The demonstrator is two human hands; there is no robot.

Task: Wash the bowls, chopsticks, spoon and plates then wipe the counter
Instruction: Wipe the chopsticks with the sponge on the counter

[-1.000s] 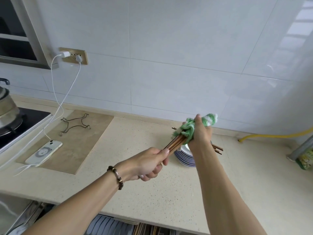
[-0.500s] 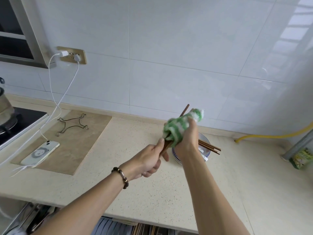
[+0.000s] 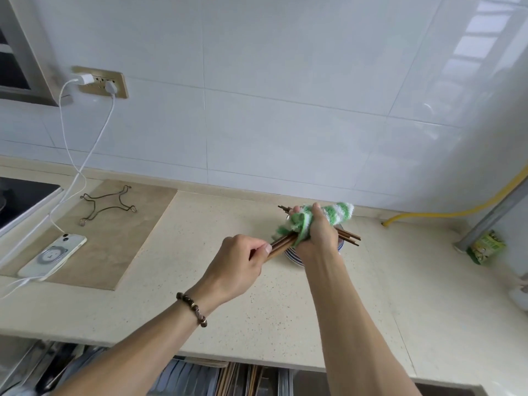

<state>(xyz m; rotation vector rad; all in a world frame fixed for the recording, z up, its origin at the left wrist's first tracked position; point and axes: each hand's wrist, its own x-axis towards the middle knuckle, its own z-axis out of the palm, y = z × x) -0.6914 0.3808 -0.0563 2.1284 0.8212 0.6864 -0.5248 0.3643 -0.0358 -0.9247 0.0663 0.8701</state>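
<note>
My left hand (image 3: 238, 262) grips the near ends of a bundle of brown wooden chopsticks (image 3: 283, 242) above the beige counter (image 3: 200, 295). My right hand (image 3: 317, 232) grips a green-and-white striped cloth (image 3: 328, 214) wrapped around the middle of the bundle. The chopsticks' far tips stick out past the cloth on the left. Under my hands sits a stack of blue-rimmed plates (image 3: 291, 256), mostly hidden. More chopsticks (image 3: 350, 237) lie across the plates to the right of my right hand.
A phone (image 3: 53, 258) on a white charging cable lies on a tan mat (image 3: 120, 238) with a wire trivet (image 3: 107, 205). A stove (image 3: 23, 198) is far left. A yellow hose (image 3: 445, 214), a metal pipe and a green packet (image 3: 485, 247) stand at the right.
My hands and the chopstick bundle have dropped lower and flatter, from pointing up at the wall half a second ago. The cloth has slid back along the sticks.
</note>
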